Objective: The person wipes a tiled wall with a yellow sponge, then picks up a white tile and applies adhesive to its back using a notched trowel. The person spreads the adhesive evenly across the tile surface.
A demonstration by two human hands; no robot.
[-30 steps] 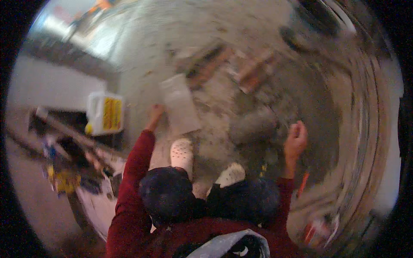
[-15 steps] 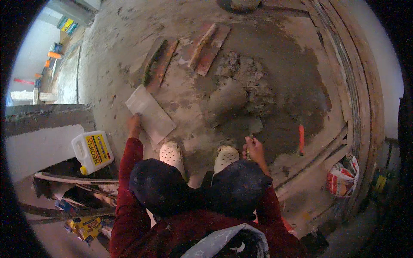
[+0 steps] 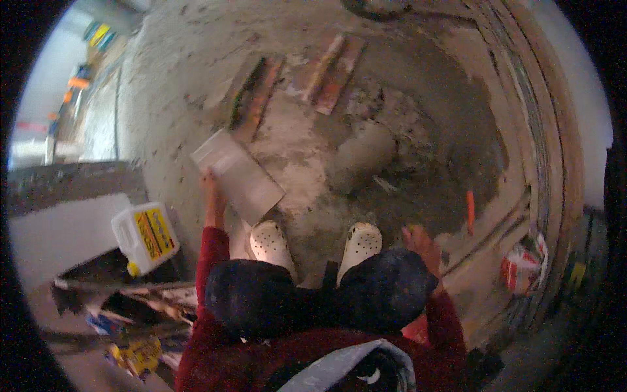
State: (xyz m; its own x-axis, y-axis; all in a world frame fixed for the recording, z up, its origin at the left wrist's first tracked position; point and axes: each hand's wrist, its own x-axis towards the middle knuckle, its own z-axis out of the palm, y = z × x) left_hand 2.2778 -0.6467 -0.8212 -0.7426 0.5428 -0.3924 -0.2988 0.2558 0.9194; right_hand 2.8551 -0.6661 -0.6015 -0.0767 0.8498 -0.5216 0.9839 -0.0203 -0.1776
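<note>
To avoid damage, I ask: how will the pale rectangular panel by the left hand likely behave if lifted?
The panel is probably stiff, as its edges look straight. Its smooth-looking face may be slippery, and its square corners might chip.

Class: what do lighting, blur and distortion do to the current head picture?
Head view: dim overall, washed-out brightness upper left; the right hand smeared, lettering on the white jug soft; the brown edging at right bowed by the fisheye, corners black.

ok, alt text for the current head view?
Seen from above, a left hand holds a pale rectangular tile by its edge; the right hand, blurred, is beside the right knee. Grey mortar is heaped on the floor ahead, near two handled boards.
</note>
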